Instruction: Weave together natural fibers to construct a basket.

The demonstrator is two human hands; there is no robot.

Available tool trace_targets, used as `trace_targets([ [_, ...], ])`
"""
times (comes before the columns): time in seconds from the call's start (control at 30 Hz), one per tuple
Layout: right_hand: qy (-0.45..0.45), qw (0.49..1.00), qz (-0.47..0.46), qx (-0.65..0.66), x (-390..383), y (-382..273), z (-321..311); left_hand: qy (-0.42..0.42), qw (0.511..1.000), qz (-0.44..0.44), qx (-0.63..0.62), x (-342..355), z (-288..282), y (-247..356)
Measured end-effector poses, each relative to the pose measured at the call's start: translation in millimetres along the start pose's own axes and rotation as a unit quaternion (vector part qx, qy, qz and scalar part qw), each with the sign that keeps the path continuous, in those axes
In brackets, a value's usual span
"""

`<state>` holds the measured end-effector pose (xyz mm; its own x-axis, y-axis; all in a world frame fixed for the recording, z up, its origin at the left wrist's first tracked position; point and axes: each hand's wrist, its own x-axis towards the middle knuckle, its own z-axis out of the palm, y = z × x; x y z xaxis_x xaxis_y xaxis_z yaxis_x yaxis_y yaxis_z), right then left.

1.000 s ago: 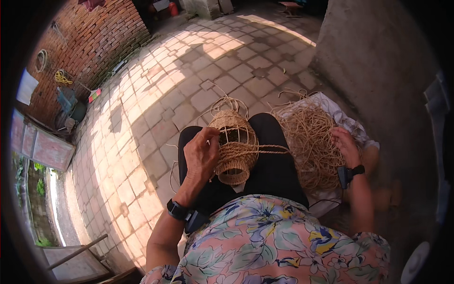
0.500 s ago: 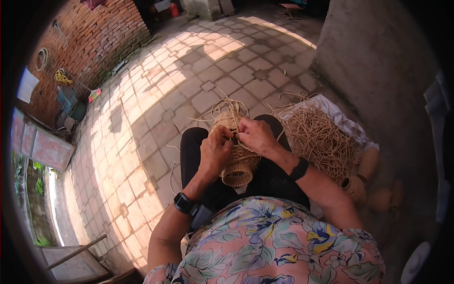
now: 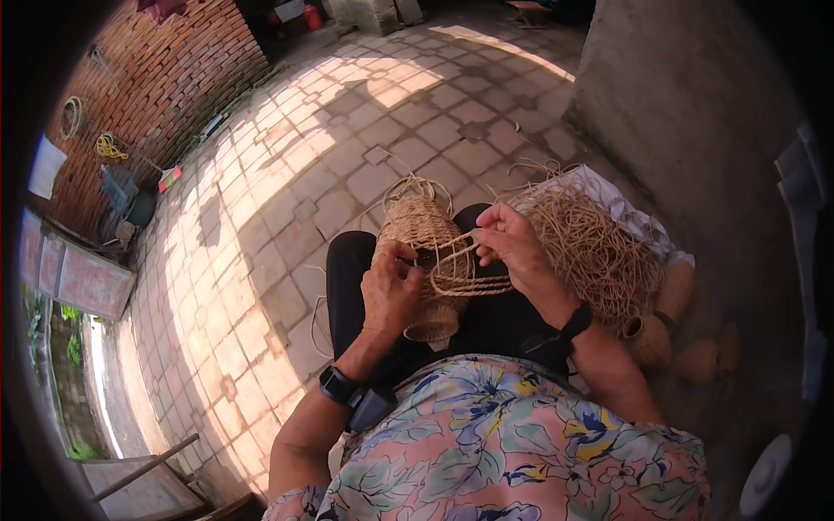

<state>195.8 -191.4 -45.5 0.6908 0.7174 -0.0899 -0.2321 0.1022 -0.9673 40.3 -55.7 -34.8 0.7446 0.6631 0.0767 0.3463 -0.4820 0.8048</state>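
Observation:
Across my lap lies a woven straw-coloured basket (image 3: 415,221), shaped like a vase, its round neck toward me and loose cord ends curling at its far end. My left hand (image 3: 389,291) is closed on the basket's left side, with bent fingertips beside a dark spot in the weave. Off to the basket's right, my right hand (image 3: 519,250) pinches a twisted cord (image 3: 476,285) between thumb and fingers. That cord runs in open loops from the weave to the right hand. Part of the basket's near half is hidden behind the left hand and the loops.
A large heap of loose cord (image 3: 591,252) lies on a white sack (image 3: 621,204) to my right. Several small woven vessels (image 3: 647,339) stand near it, by a grey wall (image 3: 686,95). Paving stones (image 3: 261,252) spread ahead and left, up to a brick wall (image 3: 174,78).
My right hand has moved right, away from the basket, drawing the cord out into wide loops. My left hand has shifted slightly down and left, staying at the basket.

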Motion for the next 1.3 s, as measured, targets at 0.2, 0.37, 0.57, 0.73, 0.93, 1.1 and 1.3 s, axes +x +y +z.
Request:
trace_targets([
  [0.2, -0.052, 0.993, 0.093, -0.041, -7, 28, -7, 0.008, 1.0, -0.014, -0.021, 0, 6, -4],
  [0.37, -0.03, 0.966, 0.114, -0.229, -9, 38, -11, 0.02, 1.0, -0.013, -0.02, -5, 5, -2],
  [0.57, -0.009, 0.951, 0.117, -0.287, -9, 44, 10, 0.078, 0.993, 0.046, -0.071, -14, 15, -20],
  [0.73, 0.004, 0.928, -0.006, -0.373, 10, 11, 23, 0.078, 0.923, -0.015, -0.377, -15, 12, -21],
  [0.93, -0.028, 0.871, 0.026, -0.489, 10, 4, 27, 0.027, 0.923, -0.065, -0.379, -22, 6, -32],
  [1.1, -0.014, 0.889, -0.018, -0.458, 7, 20, 23, 0.035, 0.942, -0.059, -0.33, -26, 5, -27],
  [1.3, -0.16, 0.968, 0.169, -0.093, 1, 12, -1, 0.009, 0.938, -0.072, -0.34, -25, 0, -29],
])
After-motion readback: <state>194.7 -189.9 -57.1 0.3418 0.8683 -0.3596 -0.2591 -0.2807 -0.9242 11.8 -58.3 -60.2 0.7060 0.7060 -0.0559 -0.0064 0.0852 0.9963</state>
